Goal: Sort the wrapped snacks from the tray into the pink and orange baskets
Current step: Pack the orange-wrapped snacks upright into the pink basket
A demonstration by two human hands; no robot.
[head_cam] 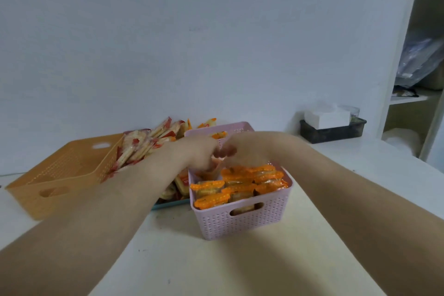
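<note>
A pink basket (242,223) stands in the middle of the table and holds several orange-wrapped snacks (242,182). To the left, an orange basket (60,175) has red-wrapped snacks (141,146) piled at its right end. A blue tray (168,204) shows between the baskets, under my left forearm, with more snacks (182,182) on it. My left hand (199,154) and my right hand (245,150) meet over the pink basket's left side. Both are blurred, with curled fingers pinching one orange-wrapped snack (215,164) that hangs between them.
A dark tray (334,131) with a white tissue box (326,116) sits at the back right. White shelves (408,98) with a plastic bag stand at the far right. The wall runs close behind the baskets.
</note>
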